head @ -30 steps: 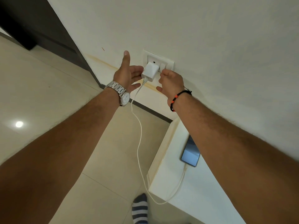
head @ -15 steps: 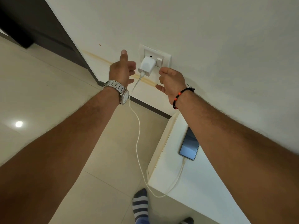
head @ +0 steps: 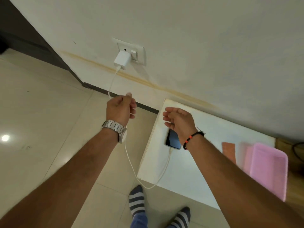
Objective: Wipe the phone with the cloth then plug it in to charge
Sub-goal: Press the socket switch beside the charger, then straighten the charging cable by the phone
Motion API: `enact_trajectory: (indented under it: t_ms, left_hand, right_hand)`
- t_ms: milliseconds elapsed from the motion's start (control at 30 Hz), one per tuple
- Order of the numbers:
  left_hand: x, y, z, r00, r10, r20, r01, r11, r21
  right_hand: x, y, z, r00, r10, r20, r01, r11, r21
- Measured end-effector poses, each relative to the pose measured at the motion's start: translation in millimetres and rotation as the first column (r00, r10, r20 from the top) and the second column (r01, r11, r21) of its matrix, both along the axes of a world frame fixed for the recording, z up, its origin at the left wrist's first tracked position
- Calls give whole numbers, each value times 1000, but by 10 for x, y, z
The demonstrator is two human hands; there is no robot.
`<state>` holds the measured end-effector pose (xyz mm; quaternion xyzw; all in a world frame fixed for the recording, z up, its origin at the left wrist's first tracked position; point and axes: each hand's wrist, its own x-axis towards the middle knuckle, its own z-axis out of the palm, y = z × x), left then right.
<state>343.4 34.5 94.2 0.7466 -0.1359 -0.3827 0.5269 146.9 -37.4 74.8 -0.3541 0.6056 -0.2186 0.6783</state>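
So the big off-white wall (head: 197, 30) fills the top half, with beige glossy floor tiles (head: 41, 112) below it on the left. A low white rectangular surface (head: 189, 162) sits against the wall at the right. On its far right end lies a pink folded cloth (head: 269, 168), a bit blurry, well apart from the phone. The dark-screened slim phone (head: 172, 140) lies flat near the surface's left edge, screen up, partly under the right hand (head: 179, 122). That hand hovers just above it with fingers loosely spread, holding nothing. The left hand (head: 120, 109), steel watch on the wrist, has its fingers curled around the thin white cable (head: 131, 165), which loops off the surface edge to the phone's near end. Up top, the white square charger block (head: 121, 60) is plugged into the white wall socket plate (head: 139, 53).
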Motion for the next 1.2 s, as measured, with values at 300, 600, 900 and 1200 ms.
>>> enact_trajectory:
  t_ms: [300,600,900,1200]
  left_hand:
    - [-893,563,-617,963,-129,-238,190,948,254]
    - [-1416,1011,-903,943,-175,-284,275,889,365]
    - [-1617,1291,-1106,925,-373,-78,365,808,462]
    - [-1820,1458,-1398,743,-663,91,483,625,614]
  right_hand:
    - [-935,726,-293,991,-84,-100,97,986,134]
    - [-1369,1182,-529,981,-126,-146,157,962,225]
    - [-1474,1515,-702,978,-29,-208,91,951,294]
    - [-1236,1737,-1064,940,38,-338,54,964,260]
